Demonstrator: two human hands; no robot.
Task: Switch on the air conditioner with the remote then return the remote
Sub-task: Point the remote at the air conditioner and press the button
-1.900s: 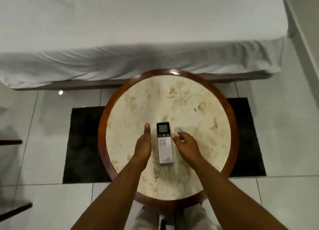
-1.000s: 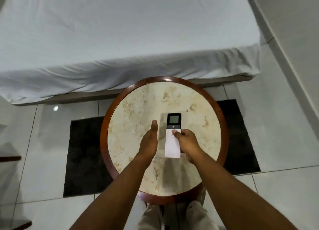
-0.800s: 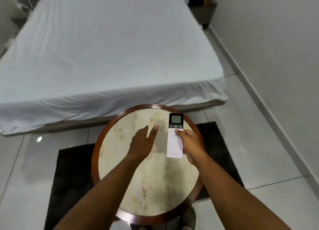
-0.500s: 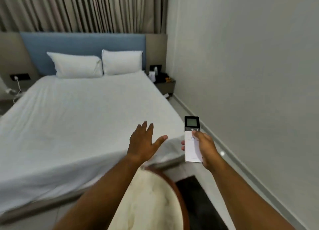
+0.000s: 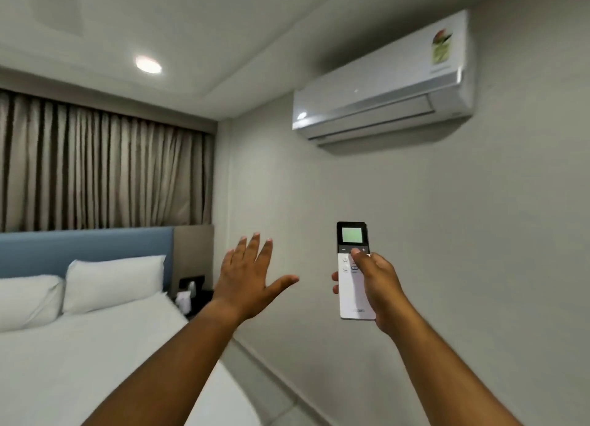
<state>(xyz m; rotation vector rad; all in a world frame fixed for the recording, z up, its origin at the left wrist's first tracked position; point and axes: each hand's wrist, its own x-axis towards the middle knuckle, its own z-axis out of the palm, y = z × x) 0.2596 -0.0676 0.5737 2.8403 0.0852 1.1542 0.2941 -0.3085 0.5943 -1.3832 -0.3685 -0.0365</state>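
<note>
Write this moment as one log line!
right hand: holds remote, thumb on button | left hand: open, empty | air conditioner: flap closed

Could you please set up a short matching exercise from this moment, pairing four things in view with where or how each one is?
Things
1. remote
2. left hand
3. air conditioner
4. pillows

States
A. mounted high on the wall, flap closed
B. open, fingers spread, holding nothing
C. lying on the bed by the blue headboard
D. held upright in the right hand, thumb on its buttons

Pairs: 1-D, 2-B, 3-A, 4-C
</note>
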